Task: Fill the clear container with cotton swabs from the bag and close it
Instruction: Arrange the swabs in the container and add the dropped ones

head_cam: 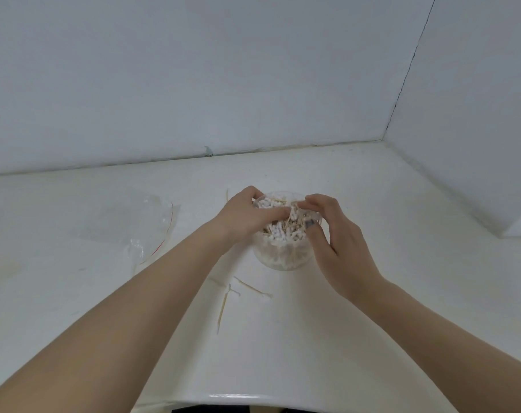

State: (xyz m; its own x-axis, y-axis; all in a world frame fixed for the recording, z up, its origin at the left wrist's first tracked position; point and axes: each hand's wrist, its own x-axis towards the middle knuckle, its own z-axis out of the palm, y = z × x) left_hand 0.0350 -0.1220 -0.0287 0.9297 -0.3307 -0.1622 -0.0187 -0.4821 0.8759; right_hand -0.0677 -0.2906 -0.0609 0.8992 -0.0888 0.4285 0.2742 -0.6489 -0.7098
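A clear round container stands on the white counter, heaped with cotton swabs that rise above its rim. My left hand reaches over the left rim, its fingers curled into the swab pile. My right hand wraps the right side of the container, fingertips pinching swabs at the top. A few loose swabs lie on the counter in front of the container. The clear plastic bag lies flat and crumpled to the left. No lid is visible.
The white counter runs back to a white wall, with a corner at the right and a white ledge at the far right. Another stray swab lies behind my left hand. The counter's front edge is at the bottom.
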